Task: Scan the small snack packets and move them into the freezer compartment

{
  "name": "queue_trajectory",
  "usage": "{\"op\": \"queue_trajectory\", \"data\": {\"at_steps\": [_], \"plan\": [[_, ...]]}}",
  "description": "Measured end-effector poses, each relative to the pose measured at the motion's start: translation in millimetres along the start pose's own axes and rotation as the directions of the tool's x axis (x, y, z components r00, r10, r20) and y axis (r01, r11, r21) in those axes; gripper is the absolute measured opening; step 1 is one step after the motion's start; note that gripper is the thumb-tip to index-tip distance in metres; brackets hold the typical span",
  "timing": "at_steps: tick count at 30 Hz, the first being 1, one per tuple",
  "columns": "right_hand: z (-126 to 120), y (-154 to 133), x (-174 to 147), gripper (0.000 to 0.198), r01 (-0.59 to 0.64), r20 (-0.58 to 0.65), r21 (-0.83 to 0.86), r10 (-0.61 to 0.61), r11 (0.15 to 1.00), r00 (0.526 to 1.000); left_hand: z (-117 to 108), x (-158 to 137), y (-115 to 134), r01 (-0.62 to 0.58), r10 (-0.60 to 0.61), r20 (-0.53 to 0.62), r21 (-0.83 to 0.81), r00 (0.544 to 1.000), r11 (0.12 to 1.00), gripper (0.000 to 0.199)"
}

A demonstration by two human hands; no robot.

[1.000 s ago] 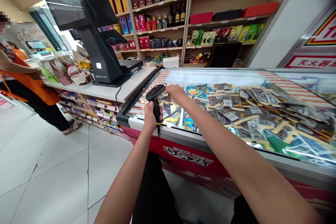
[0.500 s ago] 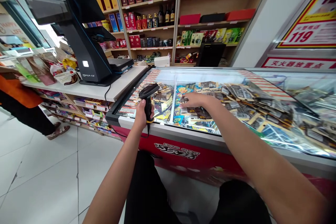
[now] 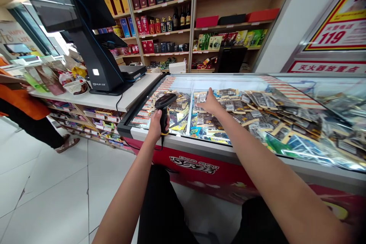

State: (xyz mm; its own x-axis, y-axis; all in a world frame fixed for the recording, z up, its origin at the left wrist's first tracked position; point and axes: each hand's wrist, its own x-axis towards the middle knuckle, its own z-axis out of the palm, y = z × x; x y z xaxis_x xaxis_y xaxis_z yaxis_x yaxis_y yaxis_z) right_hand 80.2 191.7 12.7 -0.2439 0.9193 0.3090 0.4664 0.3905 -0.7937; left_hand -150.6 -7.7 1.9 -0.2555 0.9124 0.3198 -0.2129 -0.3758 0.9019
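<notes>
My left hand (image 3: 156, 125) is wrapped round the handle of a black barcode scanner (image 3: 165, 102). The scanner is held upright over the near left edge of a red chest freezer (image 3: 183, 146). Over the freezer's middle section, my right hand (image 3: 211, 103) has its thumb and a finger spread apart. Beside its fingertips lies a flat packet (image 3: 200, 97) with a pale printed label; whether the hand touches it I cannot tell. Many similar brown-edged packets (image 3: 261, 99) lie heaped to the right. Blue packets (image 3: 196, 131) show below, and yellow packets (image 3: 178, 126) fill the left section.
A counter (image 3: 134, 90) with a black checkout terminal (image 3: 104, 61) adjoins the freezer on the left. A white bowl (image 3: 76, 87) and bags sit there. A person in orange (image 3: 25, 99) stands at far left. Shelves of boxes and bottles (image 3: 182, 17) rise behind. The scanner's cable (image 3: 117, 103) hangs nearby.
My right hand has moved up and away over the packets, its fingers spreading wider. Pale-labelled packets now cover blue ones near it. My left hand still holds the scanner; the view has shifted slightly.
</notes>
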Motion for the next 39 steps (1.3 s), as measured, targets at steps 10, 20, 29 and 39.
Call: {"op": "queue_trajectory", "data": {"at_steps": [10, 20, 29, 39], "plan": [[7.6, -32.4, -4.3, 0.030, -0.094, 0.004, 0.698, 0.127, 0.710, 0.992, -8.6, 1.9, 1.4, 0.183, -0.181, 0.309, 0.024, 0.934, 0.983, 0.060], [8.8, -43.8, -14.7, 0.023, -0.137, 0.044, 0.788, 0.168, 0.600, 0.985, 0.9, 3.4, 12.0, 0.222, -0.248, 0.415, 0.111, 0.875, 0.969, 0.059], [-0.2, -43.2, -17.7, 0.035, -0.097, 0.000, 0.625, 0.125, 0.775, 0.992, -5.1, 2.8, 1.8, 0.143, -0.136, 0.188, -0.020, 0.973, 0.990, 0.061], [33.1, -76.5, -4.7, 0.041, 0.320, -0.149, 0.154, -0.298, 0.935, 0.943, 0.5, 2.1, -0.8, -0.044, 0.026, -0.146, -0.119, 0.989, 0.992, 0.060]]}}
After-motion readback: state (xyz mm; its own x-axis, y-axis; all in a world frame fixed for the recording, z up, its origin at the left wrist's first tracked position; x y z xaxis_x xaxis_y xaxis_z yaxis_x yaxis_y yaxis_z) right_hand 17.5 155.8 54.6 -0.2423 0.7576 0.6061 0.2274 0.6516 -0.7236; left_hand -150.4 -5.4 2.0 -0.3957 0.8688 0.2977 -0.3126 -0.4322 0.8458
